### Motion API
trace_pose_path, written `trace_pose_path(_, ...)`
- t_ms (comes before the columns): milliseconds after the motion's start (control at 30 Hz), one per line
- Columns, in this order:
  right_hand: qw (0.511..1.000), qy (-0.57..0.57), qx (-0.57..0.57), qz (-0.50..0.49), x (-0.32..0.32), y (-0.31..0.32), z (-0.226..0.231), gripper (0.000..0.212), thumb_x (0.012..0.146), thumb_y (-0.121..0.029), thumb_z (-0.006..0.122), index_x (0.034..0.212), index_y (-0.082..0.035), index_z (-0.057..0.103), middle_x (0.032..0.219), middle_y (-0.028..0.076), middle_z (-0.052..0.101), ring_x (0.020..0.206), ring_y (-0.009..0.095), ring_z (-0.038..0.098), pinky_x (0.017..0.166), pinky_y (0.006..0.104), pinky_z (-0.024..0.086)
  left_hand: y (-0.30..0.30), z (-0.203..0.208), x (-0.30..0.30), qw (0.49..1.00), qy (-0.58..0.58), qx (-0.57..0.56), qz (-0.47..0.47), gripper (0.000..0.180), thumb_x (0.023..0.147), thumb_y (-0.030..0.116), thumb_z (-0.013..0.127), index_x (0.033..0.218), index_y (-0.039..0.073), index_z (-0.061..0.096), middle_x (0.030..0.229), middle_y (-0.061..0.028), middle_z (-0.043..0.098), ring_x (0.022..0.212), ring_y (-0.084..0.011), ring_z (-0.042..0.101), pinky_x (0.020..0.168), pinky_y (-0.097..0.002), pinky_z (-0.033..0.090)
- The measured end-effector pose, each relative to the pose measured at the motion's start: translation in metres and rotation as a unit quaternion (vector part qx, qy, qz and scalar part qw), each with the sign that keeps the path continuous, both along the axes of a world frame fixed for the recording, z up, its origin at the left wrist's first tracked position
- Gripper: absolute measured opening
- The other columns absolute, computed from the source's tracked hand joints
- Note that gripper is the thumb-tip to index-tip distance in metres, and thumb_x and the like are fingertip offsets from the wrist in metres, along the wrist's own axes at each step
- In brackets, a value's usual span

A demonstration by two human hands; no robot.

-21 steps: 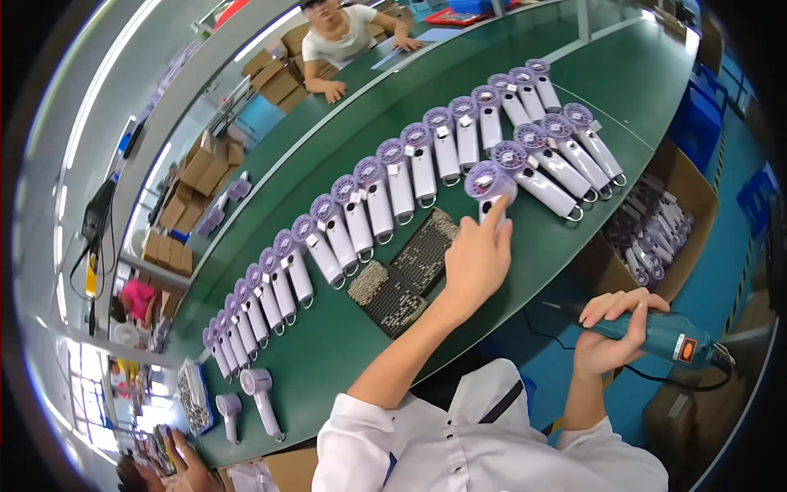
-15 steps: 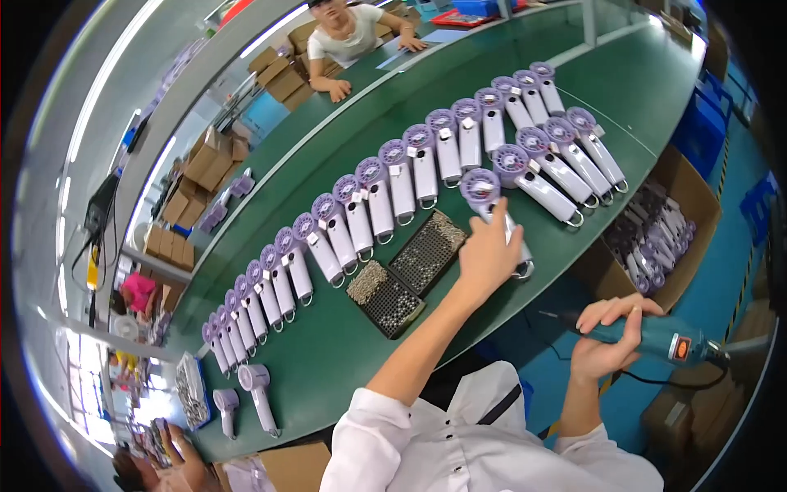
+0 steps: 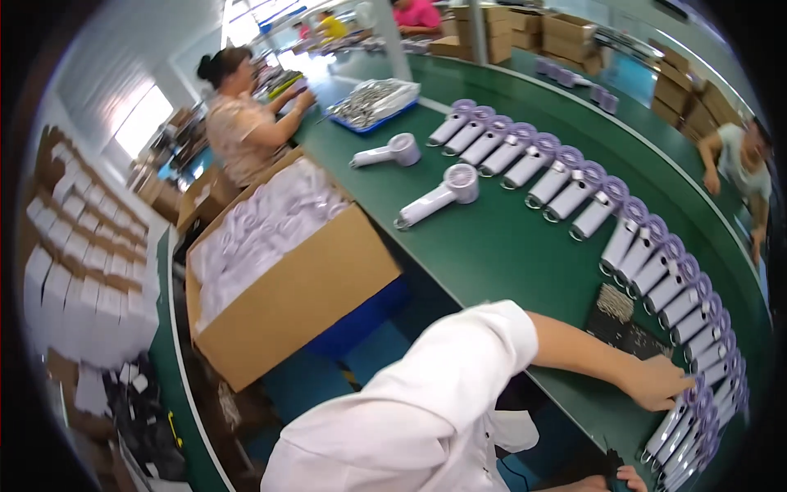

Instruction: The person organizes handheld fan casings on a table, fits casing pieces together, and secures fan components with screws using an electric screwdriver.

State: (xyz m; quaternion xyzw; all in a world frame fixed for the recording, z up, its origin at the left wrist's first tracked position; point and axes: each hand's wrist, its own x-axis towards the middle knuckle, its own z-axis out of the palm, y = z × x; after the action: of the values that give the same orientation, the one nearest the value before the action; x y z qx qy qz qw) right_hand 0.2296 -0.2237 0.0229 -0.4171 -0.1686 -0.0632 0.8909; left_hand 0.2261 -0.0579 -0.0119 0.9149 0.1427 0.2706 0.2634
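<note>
The fan [image 3: 668, 426] lies on the table [image 3: 463, 254] just right of our left hand [image 3: 656, 383], the nearer one, its handle slanting toward the near edge, but whether these fingers grip it we cannot tell, while our right hand [image 3: 631, 478] clasps the driver [image 3: 613, 465].

More than a dozen purple-and-white fans [image 3: 620, 242] made up the curving row – too crowded at one end for an exact count – and there were two separate fans [image 3: 426, 204], one blue-rimmed tray [image 3: 392, 120], one large open carton [image 3: 303, 307] and one handheld tool [image 3: 615, 469].
</note>
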Motion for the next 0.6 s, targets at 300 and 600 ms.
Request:
trace_pose_path(300, 0.969, -0.047, -0.043, 0.237, -0.024, 0.053, -0.033, 0.035, 0.094, -0.037, 0.044, 0.076, -0.007, 0.049, 0.057, 0.005, 0.045, 0.041, 0.017, 0.043, 0.040, 0.0291, 0.038, 0.018, 0.051, -0.384, 0.810, -0.042, 0.228, 0.538, 0.028, 0.080, 0.018, 0.065, 0.102, 0.001, 0.063, 0.089, -0.0188, 0.065, 0.083, -0.0366, 0.063, 0.077, -0.0456, 0.049)
trace_pose_path(600, 0.898, -0.045, -0.125, 0.420, -0.088, 0.087, -0.055, 0.061, 0.082, -0.061, 0.048, 0.094, -0.001, 0.046, 0.078, 0.009, 0.048, 0.058, 0.018, 0.052, 0.058, 0.0264, 0.046, -0.117, -0.060, -0.773, 0.437, 0.093, -0.081, 0.891, 0.068, 0.085, 0.063, 0.051, 0.106, -0.001, 0.059, 0.086, -0.0163, 0.065, 0.076, -0.0252, 0.062, 0.069, -0.0340, 0.048)
